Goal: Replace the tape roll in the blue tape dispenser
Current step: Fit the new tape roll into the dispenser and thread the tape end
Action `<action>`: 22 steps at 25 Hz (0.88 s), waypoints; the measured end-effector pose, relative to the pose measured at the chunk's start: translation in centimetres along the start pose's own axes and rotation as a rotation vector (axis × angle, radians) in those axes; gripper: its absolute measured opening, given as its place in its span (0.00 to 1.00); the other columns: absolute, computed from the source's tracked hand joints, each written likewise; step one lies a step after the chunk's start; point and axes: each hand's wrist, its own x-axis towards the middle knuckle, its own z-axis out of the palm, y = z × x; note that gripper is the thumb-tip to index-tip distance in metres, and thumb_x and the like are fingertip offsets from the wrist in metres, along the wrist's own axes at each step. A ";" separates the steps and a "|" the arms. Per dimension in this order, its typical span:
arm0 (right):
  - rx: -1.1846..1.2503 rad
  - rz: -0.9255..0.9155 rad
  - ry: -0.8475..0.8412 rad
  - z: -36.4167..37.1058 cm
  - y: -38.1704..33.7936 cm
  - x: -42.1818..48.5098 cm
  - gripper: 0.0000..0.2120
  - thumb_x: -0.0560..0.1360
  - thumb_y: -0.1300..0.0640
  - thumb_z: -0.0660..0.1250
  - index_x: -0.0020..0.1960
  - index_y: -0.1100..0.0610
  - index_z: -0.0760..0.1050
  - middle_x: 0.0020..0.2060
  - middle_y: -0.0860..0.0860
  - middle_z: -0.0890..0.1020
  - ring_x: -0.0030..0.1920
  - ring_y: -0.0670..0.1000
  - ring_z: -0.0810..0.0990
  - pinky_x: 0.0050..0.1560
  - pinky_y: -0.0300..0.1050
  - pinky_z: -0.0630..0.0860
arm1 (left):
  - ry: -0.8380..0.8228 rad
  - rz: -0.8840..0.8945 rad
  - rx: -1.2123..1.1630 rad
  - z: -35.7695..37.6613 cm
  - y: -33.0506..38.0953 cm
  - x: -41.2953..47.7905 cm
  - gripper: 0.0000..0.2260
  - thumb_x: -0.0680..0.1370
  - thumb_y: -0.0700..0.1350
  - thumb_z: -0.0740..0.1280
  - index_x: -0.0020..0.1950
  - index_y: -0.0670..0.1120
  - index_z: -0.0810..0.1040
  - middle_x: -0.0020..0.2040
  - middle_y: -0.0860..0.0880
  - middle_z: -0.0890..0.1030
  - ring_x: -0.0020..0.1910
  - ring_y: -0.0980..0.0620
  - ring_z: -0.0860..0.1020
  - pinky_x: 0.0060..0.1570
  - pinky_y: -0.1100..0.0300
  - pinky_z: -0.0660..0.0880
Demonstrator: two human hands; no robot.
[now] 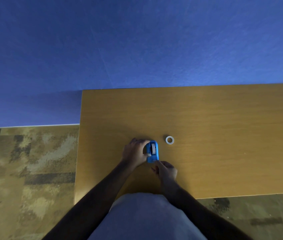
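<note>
Beside dispenser [152, 151], loose ring [169, 140].

Left hand [135, 151] around blue dispenser [152, 151]

Wooden table [206, 115], light brown, stands against a blue wall, w/ patterned floor at its left and near sides. On it sits a blue tape dispenser [152, 151], near the front edge. A small white ring [169, 140] lies flat approx. at 2 o'clock from it, apart.
</note>
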 end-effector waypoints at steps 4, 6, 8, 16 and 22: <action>-0.045 -0.017 -0.049 -0.1 0.1 0.4 0.13 0.74 0.65 0.76 0.32 0.58 0.85 0.28 0.54 0.82 0.37 0.56 0.81 0.58 0.70 0.85 | 0.028 -0.003 -0.061 0.2 -0.2 -0.1 0.29 0.74 0.55 0.79 0.74 0.56 0.77 0.65 0.51 0.85 0.68 0.46 0.79 0.60 0.47 0.82; -0.056 -0.011 -0.056 -0.2 0.1 0.5 0.11 0.75 0.65 0.76 0.35 0.59 0.85 0.28 0.55 0.82 0.36 0.55 0.81 0.58 0.71 0.86 | 0.039 -0.003 -0.096 0.4 -0.3 -0.2 0.29 0.74 0.54 0.80 0.74 0.56 0.78 0.65 0.49 0.85 0.66 0.45 0.79 0.60 0.47 0.81; -0.072 -0.020 -0.051 -0.3 0.1 0.6 0.10 0.76 0.65 0.76 0.35 0.60 0.85 0.28 0.55 0.81 0.35 0.54 0.80 0.57 0.70 0.86 | 0.027 0.007 -0.135 0.6 -0.4 -0.3 0.29 0.74 0.52 0.79 0.75 0.55 0.77 0.66 0.50 0.84 0.67 0.45 0.79 0.63 0.48 0.80; -0.143 -0.089 -0.065 -0.7 0.2 0.8 0.09 0.77 0.63 0.79 0.39 0.56 0.87 0.34 0.58 0.85 0.35 0.56 0.81 0.45 0.56 0.84 | -0.062 -0.051 -0.246 1.6 -0.5 -1.0 0.39 0.70 0.65 0.78 0.78 0.56 0.70 0.72 0.50 0.78 0.73 0.48 0.73 0.68 0.45 0.78; -0.385 -0.209 -0.050 -1.6 -0.5 1.4 0.05 0.76 0.56 0.81 0.41 0.52 0.88 0.39 0.58 0.90 0.38 0.56 0.84 0.48 0.66 0.87 | -0.021 -0.037 -0.187 2.4 0.2 -1.5 0.43 0.68 0.65 0.80 0.77 0.53 0.68 0.71 0.51 0.78 0.72 0.46 0.73 0.61 0.44 0.79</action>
